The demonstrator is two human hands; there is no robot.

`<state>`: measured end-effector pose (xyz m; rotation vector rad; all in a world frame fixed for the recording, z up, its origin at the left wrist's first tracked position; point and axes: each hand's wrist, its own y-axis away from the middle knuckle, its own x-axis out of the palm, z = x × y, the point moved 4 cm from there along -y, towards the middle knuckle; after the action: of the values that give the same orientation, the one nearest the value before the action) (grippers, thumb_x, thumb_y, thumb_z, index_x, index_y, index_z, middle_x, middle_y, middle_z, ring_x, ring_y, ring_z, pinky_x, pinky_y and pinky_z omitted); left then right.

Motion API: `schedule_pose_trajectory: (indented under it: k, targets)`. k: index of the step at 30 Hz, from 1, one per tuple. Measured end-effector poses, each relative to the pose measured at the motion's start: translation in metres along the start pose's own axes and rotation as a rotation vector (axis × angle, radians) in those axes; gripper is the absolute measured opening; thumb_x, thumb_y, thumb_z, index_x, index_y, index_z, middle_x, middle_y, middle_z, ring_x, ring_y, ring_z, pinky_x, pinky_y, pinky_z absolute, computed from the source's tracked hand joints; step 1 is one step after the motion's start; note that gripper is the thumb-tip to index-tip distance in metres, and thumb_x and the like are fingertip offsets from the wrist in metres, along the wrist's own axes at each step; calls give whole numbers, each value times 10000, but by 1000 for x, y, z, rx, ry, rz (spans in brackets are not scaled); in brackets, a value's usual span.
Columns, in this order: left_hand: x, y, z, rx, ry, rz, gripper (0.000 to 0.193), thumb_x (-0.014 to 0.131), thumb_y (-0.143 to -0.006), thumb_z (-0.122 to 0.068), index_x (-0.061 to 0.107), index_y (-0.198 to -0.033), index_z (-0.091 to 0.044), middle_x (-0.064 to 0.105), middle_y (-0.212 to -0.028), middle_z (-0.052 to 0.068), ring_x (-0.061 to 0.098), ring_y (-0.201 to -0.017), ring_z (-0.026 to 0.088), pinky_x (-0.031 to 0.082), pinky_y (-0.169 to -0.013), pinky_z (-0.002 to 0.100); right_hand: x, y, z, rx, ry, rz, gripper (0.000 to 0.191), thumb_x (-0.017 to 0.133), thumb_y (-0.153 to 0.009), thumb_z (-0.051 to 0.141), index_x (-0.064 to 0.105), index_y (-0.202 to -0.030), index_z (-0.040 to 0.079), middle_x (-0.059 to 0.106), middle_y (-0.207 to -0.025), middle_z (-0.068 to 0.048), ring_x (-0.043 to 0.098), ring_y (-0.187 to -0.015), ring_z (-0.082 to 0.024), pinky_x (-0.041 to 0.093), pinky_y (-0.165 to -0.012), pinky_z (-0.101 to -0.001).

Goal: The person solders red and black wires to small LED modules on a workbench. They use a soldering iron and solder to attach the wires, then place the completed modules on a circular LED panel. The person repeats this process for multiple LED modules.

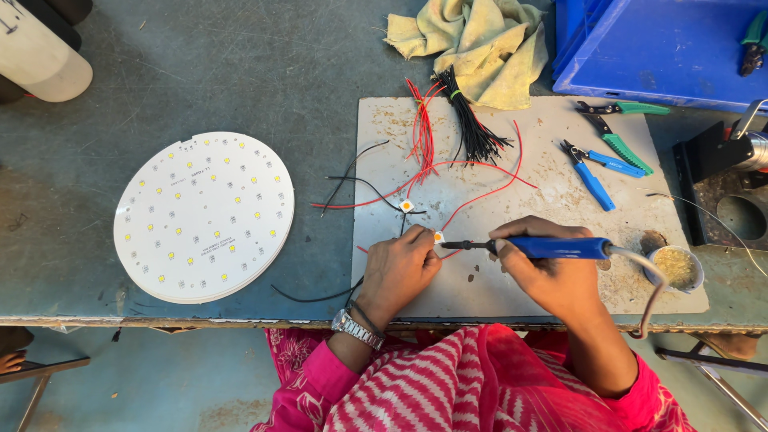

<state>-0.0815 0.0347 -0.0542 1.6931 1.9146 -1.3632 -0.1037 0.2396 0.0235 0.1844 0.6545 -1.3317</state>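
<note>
My right hand (552, 276) grips a blue-handled soldering iron (552, 247), whose dark tip points left at a small LED chip (438, 237). My left hand (398, 268) pinches that chip and its wires against a grey work plate (560, 192). A second small LED chip (406, 206) with red and black wires lies just above. Bundles of red wires (422, 128) and black wires (472, 128) lie at the plate's top.
A round white LED board (204, 216) lies to the left. Blue cutters (590, 178) and green pliers (622, 144) rest on the plate's right, near a small flux cup (676, 268). A yellow rag (480, 44), blue bin (656, 48) and black iron stand (720, 192) sit behind.
</note>
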Motion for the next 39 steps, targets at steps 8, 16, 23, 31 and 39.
schedule_pose_trajectory:
  k: [8, 16, 23, 31, 39]
  targets:
    - [1, 1, 0, -8, 2, 6, 96, 661, -816, -87, 660, -904, -48, 689, -872, 68, 668, -585, 310, 523, -511, 419, -8, 3, -2, -13, -22, -10, 159, 686, -868, 53, 760, -1000, 6, 754, -748, -60, 734, -663, -95, 562, -609, -237]
    - [6, 3, 2, 19, -49, -8, 120, 669, -847, -99, 659, -954, -47, 694, -897, 84, 672, -579, 307, 531, -516, 425, -1, 3, -2, 5, 10, -2, 158, 698, -869, 68, 767, -1002, 18, 768, -758, -52, 711, -629, -86, 545, -574, -235]
    - [9, 5, 4, -4, -57, -13, 123, 679, -859, -112, 660, -958, -40, 696, -902, 94, 674, -581, 315, 538, -530, 429, 1, 2, -4, 32, 4, 3, 159, 696, -886, 84, 765, -1016, 24, 766, -746, -53, 696, -604, -84, 538, -563, -236]
    - [9, 5, 4, 3, -58, -40, 108, 681, -846, -98, 673, -931, -32, 708, -921, 93, 677, -583, 310, 541, -523, 416, 2, 3, -3, -24, 45, -5, 167, 706, -863, 71, 776, -1009, 29, 749, -719, -56, 680, -618, -80, 520, -572, -236]
    - [6, 5, 4, 3, -71, -26, 104, 682, -860, -102, 656, -922, -23, 728, -997, 92, 684, -590, 310, 545, -522, 410, -25, 18, 0, -68, 8, -124, 150, 695, -876, 42, 768, -1002, 4, 696, -726, -34, 564, -613, -49, 420, -553, -206]
